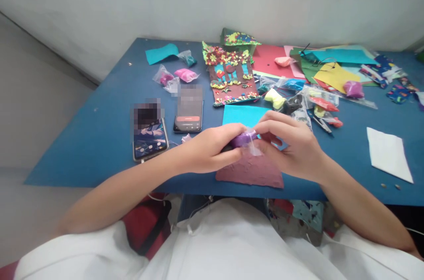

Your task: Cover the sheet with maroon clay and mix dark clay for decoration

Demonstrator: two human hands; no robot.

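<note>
In front of my chest, my left hand [221, 145] is closed around a small clear bag of purple modelling clay [244, 138]. My right hand [289, 143] pinches the loose plastic end of the same bag, fingers bent. Something dark shows under the left fingers; I cannot make out what it is. Below both hands lies a sheet, its upper part turquoise card [245, 114] and its lower part covered with brownish-pink clay [251, 172]. Just beyond stands a decorated clay picture [232, 74] with flowers, a brown and blue middle and colourful bits.
Two phones [188, 110] [150, 138] lie to the left, one with a cable. Bagged pink clay [186, 75] sits behind them. At the right are several clay bags, coloured papers [336, 77] and a folded white paper [389, 154]. A wall borders the blue table's back.
</note>
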